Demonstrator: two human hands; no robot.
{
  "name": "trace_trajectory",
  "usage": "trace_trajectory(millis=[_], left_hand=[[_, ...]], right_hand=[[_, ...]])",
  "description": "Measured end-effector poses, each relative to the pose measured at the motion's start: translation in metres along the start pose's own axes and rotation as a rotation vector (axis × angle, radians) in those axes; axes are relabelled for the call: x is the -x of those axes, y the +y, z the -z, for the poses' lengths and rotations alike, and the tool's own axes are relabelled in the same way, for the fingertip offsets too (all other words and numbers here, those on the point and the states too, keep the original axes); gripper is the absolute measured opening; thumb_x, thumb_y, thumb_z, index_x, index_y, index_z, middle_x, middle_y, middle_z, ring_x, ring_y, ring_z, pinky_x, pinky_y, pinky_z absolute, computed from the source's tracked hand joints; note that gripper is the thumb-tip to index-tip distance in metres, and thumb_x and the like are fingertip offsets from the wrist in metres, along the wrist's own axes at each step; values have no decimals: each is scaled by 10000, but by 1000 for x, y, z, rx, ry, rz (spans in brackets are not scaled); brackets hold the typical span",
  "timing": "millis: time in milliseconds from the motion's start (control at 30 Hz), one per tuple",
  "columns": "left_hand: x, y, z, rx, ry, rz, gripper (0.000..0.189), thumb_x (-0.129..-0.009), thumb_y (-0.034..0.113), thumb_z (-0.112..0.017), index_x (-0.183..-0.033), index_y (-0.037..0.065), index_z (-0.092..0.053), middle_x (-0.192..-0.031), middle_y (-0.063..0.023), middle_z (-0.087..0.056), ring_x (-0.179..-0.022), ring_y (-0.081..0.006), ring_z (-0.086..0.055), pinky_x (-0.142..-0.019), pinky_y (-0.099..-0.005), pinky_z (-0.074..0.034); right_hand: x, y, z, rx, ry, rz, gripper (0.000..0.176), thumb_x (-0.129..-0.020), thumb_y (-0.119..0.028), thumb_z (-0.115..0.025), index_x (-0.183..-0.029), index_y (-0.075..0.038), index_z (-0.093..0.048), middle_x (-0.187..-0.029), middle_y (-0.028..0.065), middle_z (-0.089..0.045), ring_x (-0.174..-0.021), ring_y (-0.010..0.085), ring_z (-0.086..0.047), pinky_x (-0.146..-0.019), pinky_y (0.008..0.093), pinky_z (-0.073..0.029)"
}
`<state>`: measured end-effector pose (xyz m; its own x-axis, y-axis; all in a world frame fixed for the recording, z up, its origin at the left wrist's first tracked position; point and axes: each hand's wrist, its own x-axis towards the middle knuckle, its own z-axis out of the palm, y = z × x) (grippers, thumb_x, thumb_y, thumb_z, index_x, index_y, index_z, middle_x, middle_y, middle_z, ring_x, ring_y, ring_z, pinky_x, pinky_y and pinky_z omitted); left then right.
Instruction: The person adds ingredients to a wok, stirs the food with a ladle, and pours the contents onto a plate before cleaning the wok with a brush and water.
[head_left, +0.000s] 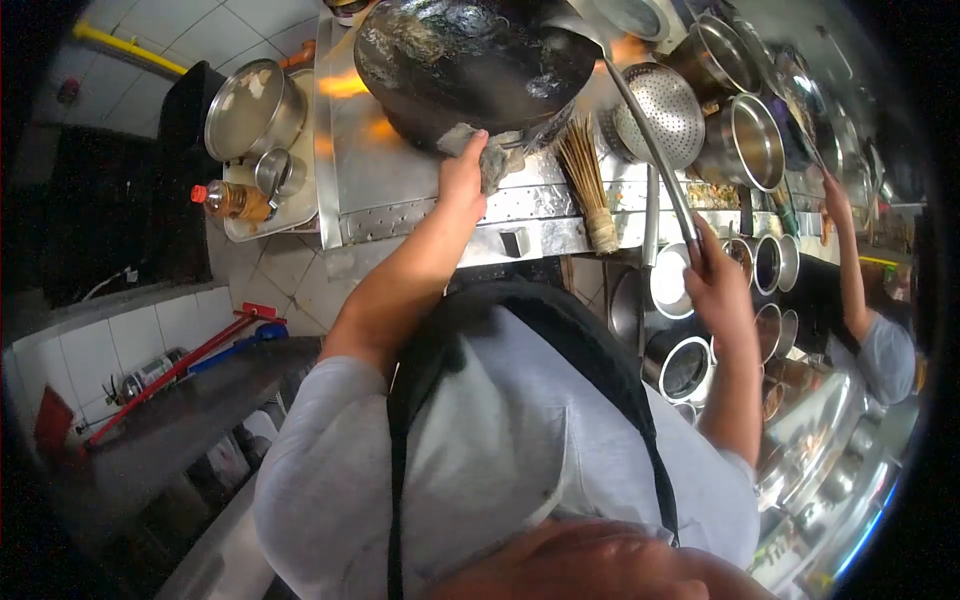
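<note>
A large dark wok [470, 70] sits over the burner, with orange flames showing at its left and right. My left hand [467, 180] is closed on a grey cloth [495, 160] at the wok's near rim; what lies under the cloth is hidden. In my right hand [718, 285] is the handle of a long metal ladle [650, 130], its head at the wok's right edge. Beside the wok, a bamboo brush [585, 180] lies across the stove's front ledge. A perforated strainer [660, 115] is just right of the ladle's shaft.
Left of the stove, a tray holds a steel pot [255, 110], a small metal cup [280, 173] and a red-capped bottle [232, 200]. Steel pots [740, 142] and several seasoning containers [685, 365] stand at right. Another person's arm [850, 250] works farther right.
</note>
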<state>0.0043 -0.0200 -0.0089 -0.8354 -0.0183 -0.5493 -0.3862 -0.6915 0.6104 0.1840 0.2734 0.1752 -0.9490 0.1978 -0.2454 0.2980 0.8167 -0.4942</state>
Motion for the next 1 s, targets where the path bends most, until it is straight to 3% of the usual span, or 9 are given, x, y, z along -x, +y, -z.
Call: trace_trajectory(millis=[233, 400, 533, 633, 700, 767, 833, 900, 1000], left_hand=[[8, 6, -10, -66, 37, 80, 370, -867, 194, -745, -1094, -75, -632, -1034, -140, -680, -882, -231, -678, -778, -372, -553], [52, 28, -30, -348, 83, -155, 384, -882, 210, -734, -1132, -57, -618, -1028, -124, -681, -857, -218, -684, -743, -364, -566], [-8, -19, 63, -605, -187, -385, 372, -924, 204, -698, -1184, -42, -598, -1077, -124, -675, -917, -232, -683, -792, -366, -567], [29, -1, 48, -436, -60, -226, 378, -933, 219, -688, -1197, -36, -596, -1097, -125, -675, -963, -227, -676, -829, -364, -560], [58, 12, 31, -247, 50, -68, 386, -942, 233, -678, -1211, -30, -595, -1118, -126, -674, -1009, -222, -669, -865, -362, -552], [59, 10, 39, -145, 125, 3, 389, -947, 240, -673, -1218, -27, -594, -1128, -127, -674, -1032, -220, -665, -884, -360, -548], [43, -3, 68, -858, -298, -573, 391, -968, 258, -640, -1216, -40, -591, -1125, -122, -677, -1026, -220, -674, -892, -369, -552], [69, 20, 3, -316, -107, -168, 376, -976, 266, -624, -1190, -42, -601, -1110, -120, -681, -1013, -214, -678, -873, -373, -557], [60, 25, -34, -102, -82, -170, 348, -960, 249, -645, -1157, -35, -610, -1091, -116, -683, -977, -219, -681, -855, -371, -556]], right_hand=[[-100, 21, -60, -168, 253, -80, 550, -923, -204, -578, -1447, -87, -457, -971, 289, -676, -923, 371, -701, -791, 416, -533], [-244, 52, -26, 67, 307, 9, 484, -871, -188, -585, -1330, -43, -535, -1049, 291, -668, -1021, 420, -653, -861, 466, -515], [-390, 92, -24, 178, 316, 56, 407, -805, -181, -620, -1151, 32, -591, -949, 284, -681, -883, 400, -692, -761, 468, -529], [-451, 100, -18, -17, -20, -152, 258, -816, -154, -626, -952, 64, -611, -797, 204, -677, -720, 321, -692, -622, 432, -541], [-454, 94, 0, -1277, -103, -254, 104, -862, -70, -624, -781, -35, -568, -649, 46, -562, -542, 143, -554, -464, 256, -467], [-446, 91, 18, -1547, -93, -325, 109, -884, -71, -618, -814, -16, -555, -701, 49, -571, -564, 98, -539, -463, 203, -444], [-445, 109, 25, -1631, -195, -351, 126, -906, -102, -606, -886, 7, -547, -752, 36, -562, -584, 85, -528, -463, 176, -420], [-431, 124, 25, -1681, -187, -238, 132, -911, -98, -604, -961, 12, -549, -770, 26, -545, -575, 74, -504, -466, 168, -413], [-370, 121, 44, -1580, -236, -218, 156, -932, -108, -581, -1020, 18, -556, -803, 29, -542, -569, 60, -486, -466, 163, -411]])
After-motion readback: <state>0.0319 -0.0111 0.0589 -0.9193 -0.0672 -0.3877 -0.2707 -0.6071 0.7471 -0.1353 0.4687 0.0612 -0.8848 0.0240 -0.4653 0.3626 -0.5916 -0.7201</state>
